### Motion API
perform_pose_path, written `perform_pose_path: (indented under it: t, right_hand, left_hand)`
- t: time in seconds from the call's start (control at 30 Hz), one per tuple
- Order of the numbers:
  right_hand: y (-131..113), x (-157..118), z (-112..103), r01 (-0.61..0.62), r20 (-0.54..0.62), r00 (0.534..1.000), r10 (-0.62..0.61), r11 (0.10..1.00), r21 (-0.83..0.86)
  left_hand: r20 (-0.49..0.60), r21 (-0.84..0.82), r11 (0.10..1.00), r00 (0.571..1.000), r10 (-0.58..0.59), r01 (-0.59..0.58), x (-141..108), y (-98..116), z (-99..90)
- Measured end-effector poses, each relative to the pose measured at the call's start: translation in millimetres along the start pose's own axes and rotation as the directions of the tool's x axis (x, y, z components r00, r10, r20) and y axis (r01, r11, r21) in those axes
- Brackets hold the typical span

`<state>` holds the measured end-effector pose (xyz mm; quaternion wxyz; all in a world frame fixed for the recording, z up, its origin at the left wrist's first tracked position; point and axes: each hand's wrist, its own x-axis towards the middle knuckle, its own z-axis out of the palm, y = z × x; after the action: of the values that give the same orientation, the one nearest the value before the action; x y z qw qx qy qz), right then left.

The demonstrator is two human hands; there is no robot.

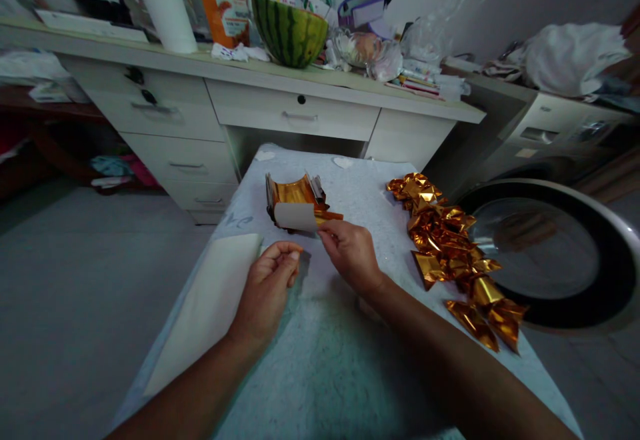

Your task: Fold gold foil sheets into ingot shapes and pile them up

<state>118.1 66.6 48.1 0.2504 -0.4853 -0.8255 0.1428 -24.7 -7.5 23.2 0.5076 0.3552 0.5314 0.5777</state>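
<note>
A curled stack of gold foil paper (294, 192) lies on the cloth-covered board, its edges bent up at both sides. At its near side a sheet of foil paper (295, 217) shows a pale grey back. My right hand (354, 253) pinches the right end of this sheet between thumb and fingers. Nearer and to the left, my left hand (267, 287) is closed, thumb pressed against the bent forefinger; a small orange tint shows at its fingertips, too small to make out. Folded gold foil pieces (443, 233) lie heaped along the right side.
A pale sheet (210, 300) lies along the left side of the blue cloth (320, 373). Behind stands a white desk (300, 110) bearing a cut watermelon (290, 30) and a paper roll (165, 7). A washing machine's round open door (620, 260) stands close on the right.
</note>
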Motion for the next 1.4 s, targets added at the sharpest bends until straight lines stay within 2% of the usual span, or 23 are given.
perform_pose_path:
  t: [0.1, 0.17, 0.27, 0.33, 0.43, 0.5, 0.6, 0.77, 0.9, 1.03, 1.23, 1.4]
  right_hand:
    - [9, -16, -13, -0.002, -0.074, 0.997, 0.024, 0.961, 0.277]
    - [15, -27, -22, -0.037, -0.111, 0.990, 0.086, 0.923, 0.384]
    - [25, -41, -32, -0.056, -0.057, 0.994, 0.095, 0.878, 0.476]
    - [30, -48, -37, -0.024, -0.060, 0.996, 0.063, 0.863, 0.504]
    - [35, -53, -39, 0.000, -0.066, 0.997, 0.044, 0.828, 0.561]
    - [37, -55, -37, -0.039, -0.020, 0.998, 0.064, 0.794, 0.607]
    - [39, -56, -30, -0.147, 0.076, 0.988, 0.131, 0.700, 0.699]
    - [38, -60, -24, -0.292, 0.242, 0.956, 0.165, 0.464, 0.836]
    - [38, -63, -29, -0.349, 0.329, 0.937, 0.119, 0.349, 0.869]
    - [40, -64, -33, -0.336, 0.334, 0.940, 0.066, 0.338, 0.879]
    - [44, -65, -31, -0.310, 0.334, 0.942, 0.026, 0.446, 0.840]
    - [45, -65, -29, -0.262, 0.290, 0.957, 0.011, 0.460, 0.849]
  left_hand:
    - [-0.028, -0.003, 1.000, 1.000, 0.012, -0.012, 0, 2, 3.0]
    - [-0.057, 0.002, 1.000, 0.998, 0.027, -0.027, 0, 2, 4.0]
    - [-0.089, 0.051, 0.998, 0.995, 0.051, -0.047, -1, 0, 3.0]
    - [-0.053, 0.073, 0.996, 0.998, 0.047, -0.043, -1, -1, 1.6]
    - [0.093, 0.037, 0.999, 0.995, 0.023, -0.027, -1, 0, 1.3]
    - [0.170, -0.008, 1.000, 0.985, 0.026, -0.025, -1, 3, 3.0]
    - [0.204, -0.048, 0.999, 0.979, 0.028, -0.018, -2, 7, 6.1]
    - [0.156, -0.081, 0.997, 0.988, 0.013, 0.000, -3, 7, 7.3]
    - [0.102, -0.084, 0.996, 0.995, 0.016, -0.008, -1, 7, 6.6]
    - [0.062, -0.077, 0.997, 0.998, 0.002, 0.002, -1, 7, 7.1]
    - [0.073, -0.081, 0.994, 0.995, -0.069, 0.075, -1, 7, 6.8]
    - [0.054, -0.187, 0.976, 0.993, -0.106, 0.115, 0, 5, 5.7]
